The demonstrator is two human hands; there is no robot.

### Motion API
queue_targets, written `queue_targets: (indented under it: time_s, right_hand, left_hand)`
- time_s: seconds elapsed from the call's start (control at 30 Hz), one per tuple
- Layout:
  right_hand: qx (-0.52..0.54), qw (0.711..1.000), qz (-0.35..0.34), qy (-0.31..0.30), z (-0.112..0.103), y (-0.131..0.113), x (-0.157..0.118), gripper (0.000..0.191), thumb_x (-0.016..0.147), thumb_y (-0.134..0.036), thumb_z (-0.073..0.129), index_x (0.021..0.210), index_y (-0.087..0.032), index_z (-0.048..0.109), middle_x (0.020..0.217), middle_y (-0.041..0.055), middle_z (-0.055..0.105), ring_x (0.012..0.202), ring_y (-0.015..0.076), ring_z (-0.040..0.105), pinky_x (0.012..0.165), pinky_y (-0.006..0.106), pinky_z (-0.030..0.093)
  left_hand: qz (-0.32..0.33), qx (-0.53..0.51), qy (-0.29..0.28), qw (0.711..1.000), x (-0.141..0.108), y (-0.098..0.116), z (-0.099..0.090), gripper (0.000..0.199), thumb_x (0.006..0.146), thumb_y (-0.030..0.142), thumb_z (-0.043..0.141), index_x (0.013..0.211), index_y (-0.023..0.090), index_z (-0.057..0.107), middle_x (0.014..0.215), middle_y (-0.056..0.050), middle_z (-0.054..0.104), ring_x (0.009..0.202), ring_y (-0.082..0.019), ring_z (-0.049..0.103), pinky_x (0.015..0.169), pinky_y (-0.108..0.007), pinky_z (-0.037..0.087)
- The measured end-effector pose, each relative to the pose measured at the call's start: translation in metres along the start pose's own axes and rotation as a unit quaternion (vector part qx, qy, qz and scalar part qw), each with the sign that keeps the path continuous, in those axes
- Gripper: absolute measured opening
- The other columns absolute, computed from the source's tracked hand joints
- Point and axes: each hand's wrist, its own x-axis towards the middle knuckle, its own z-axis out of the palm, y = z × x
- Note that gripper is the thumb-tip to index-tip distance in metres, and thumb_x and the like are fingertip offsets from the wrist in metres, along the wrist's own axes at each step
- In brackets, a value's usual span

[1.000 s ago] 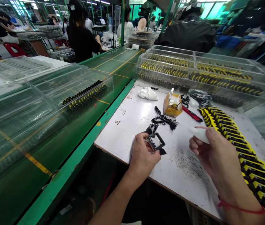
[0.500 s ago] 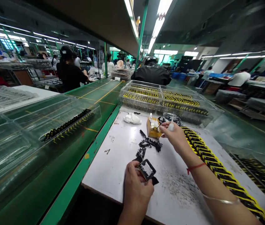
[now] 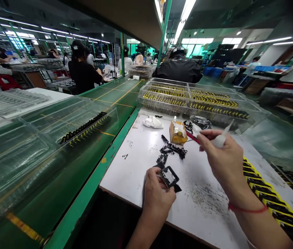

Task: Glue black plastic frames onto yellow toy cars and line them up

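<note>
Logged from my remote station, item by item. Right hand (image 3: 224,157): raised above the board, fingers curled, gripping a white squeeze bottle (image 3: 220,140) whose thin nozzle tilts up and away from the palm. Left hand (image 3: 158,197): closed, low over the board, holding a black rectangular frame (image 3: 169,177) by one edge, its open centre in view just beyond the fingers. Ahead of the left hand, a loose pile of black parts (image 3: 173,149) lies on the white work board (image 3: 125,173). Ahead of the right hand: a red-handled tool (image 3: 192,137), partly hidden behind the fingers, and an amber open box (image 3: 178,133), its contents too small to tell. Beside that box, toward the left hand's side, lies a crumpled white cloth (image 3: 153,121); on its far side sits a clear bag of black pieces (image 3: 199,122). Containers: clear plastic trays (image 3: 188,100) beyond the board hold rows of yellow-and-black parts, and a similar tray (image 3: 84,128) on the green conveyor (image 3: 115,98), left of the left hand, holds more. Right of the right hand, a long row of the same parts (image 3: 271,197) lies directly on the board.
</note>
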Motion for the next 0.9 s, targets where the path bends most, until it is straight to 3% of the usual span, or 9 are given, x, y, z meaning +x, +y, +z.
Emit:
queue_targets:
  time_s: [0.13, 0.33, 0.63, 0.9]
  right_hand:
    - [0.09, 0.984, 0.078, -0.13, -0.007, -0.004, -0.034, 0.028, 0.075, -0.044, 0.071, 0.09, -0.022, 0.064, 0.065, -0.0024, 0.059, 0.053, 0.0127, 0.053, 0.052, 0.026, 0.043]
    - [0.106, 0.968, 0.109, -0.2, 0.001, 0.004, -0.05, 0.028, 0.077, -0.044, 0.07, 0.091, -0.021, 0.063, 0.062, -0.0032, 0.057, 0.054, 0.0117, 0.051, 0.051, 0.024, 0.042]
    - [0.109, 0.966, 0.117, -0.202, 0.006, 0.006, -0.052, 0.03, 0.076, -0.045, 0.071, 0.091, -0.021, 0.063, 0.062, -0.0032, 0.057, 0.055, 0.0115, 0.051, 0.052, 0.023, 0.041]
    - [0.069, 0.975, 0.124, -0.168, -0.021, 0.014, -0.055, 0.034, 0.075, -0.051, 0.071, 0.093, -0.023, 0.063, 0.06, -0.0029, 0.058, 0.055, 0.0124, 0.052, 0.053, 0.023, 0.04]
  left_hand:
    - [0.011, -0.004, -0.002, 1.0, 0.0, -0.002, 0.0, 0.053, 0.062, 0.007, 0.062, 0.109, 0.018, 0.041, 0.102, -0.008, 0.054, 0.072, -0.013, 0.062, 0.065, -0.027, 0.055]
    - [0.02, -0.013, -0.011, 1.0, 0.0, -0.005, -0.001, 0.054, 0.061, 0.008, 0.062, 0.11, 0.018, 0.04, 0.102, -0.008, 0.055, 0.075, -0.015, 0.064, 0.065, -0.027, 0.055]
    - [0.012, -0.018, -0.009, 1.0, 0.0, -0.006, -0.001, 0.055, 0.06, 0.008, 0.062, 0.11, 0.019, 0.041, 0.101, -0.008, 0.057, 0.068, -0.013, 0.062, 0.063, -0.027, 0.055]
    - [0.007, -0.023, -0.009, 1.0, -0.001, -0.003, -0.003, 0.055, 0.062, 0.008, 0.063, 0.111, 0.019, 0.041, 0.1, -0.007, 0.057, 0.067, -0.012, 0.063, 0.062, -0.025, 0.055]
